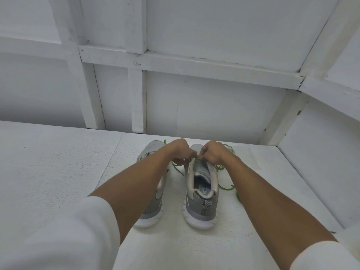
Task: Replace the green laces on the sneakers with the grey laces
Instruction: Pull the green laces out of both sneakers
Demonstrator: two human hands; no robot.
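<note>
Two grey sneakers stand side by side on the white surface, heels toward me. My left forearm crosses over the left sneaker (pixel 151 209). The right sneaker (pixel 201 199) shows its open collar and insole. Both hands meet above the right sneaker's tongue. My left hand (pixel 180 152) and my right hand (pixel 211 153) each pinch the green lace (pixel 195 158) at the top eyelets. Loose green lace (pixel 227 187) trails onto the surface to the right of the shoe, and a short piece hangs between the shoes. No grey laces are visible.
A white panelled wall (pixel 214 106) with raised battens rises just behind the shoes. A side panel (pixel 321 158) closes the surface on the right. The white textured surface (pixel 58 162) stretches to the left.
</note>
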